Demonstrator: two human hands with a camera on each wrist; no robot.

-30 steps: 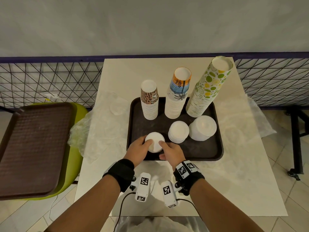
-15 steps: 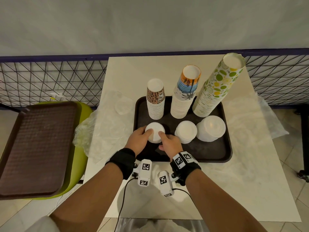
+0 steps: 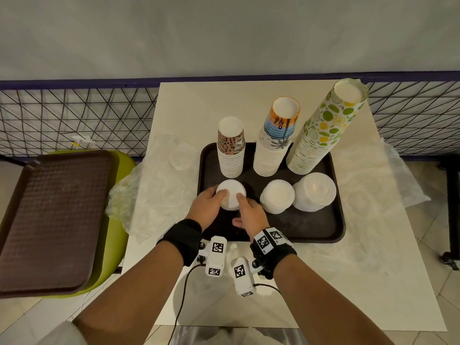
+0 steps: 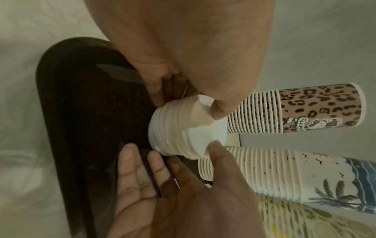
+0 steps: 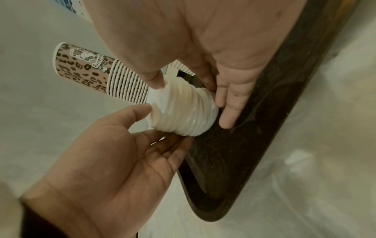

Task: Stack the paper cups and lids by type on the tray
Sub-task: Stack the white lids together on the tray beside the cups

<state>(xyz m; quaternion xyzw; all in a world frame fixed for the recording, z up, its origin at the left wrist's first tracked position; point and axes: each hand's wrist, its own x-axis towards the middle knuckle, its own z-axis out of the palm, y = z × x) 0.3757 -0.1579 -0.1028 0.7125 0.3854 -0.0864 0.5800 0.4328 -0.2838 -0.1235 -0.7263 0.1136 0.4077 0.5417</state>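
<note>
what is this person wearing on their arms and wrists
Bare forearms. Each wrist carries a black wristband and a white camera block with black-and-white square markers; a thin black cable trails from each block. The right wristband also bears marker tags on top.

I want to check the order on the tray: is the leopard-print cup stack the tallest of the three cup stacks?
No, the leopard-print cup stack is the shortest; the green-dotted cup stack rises highest on the tray.

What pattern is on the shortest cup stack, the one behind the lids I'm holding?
Brown leopard print with a small cartoon cat on the shortest cup stack, clearest in the left wrist view.
</note>
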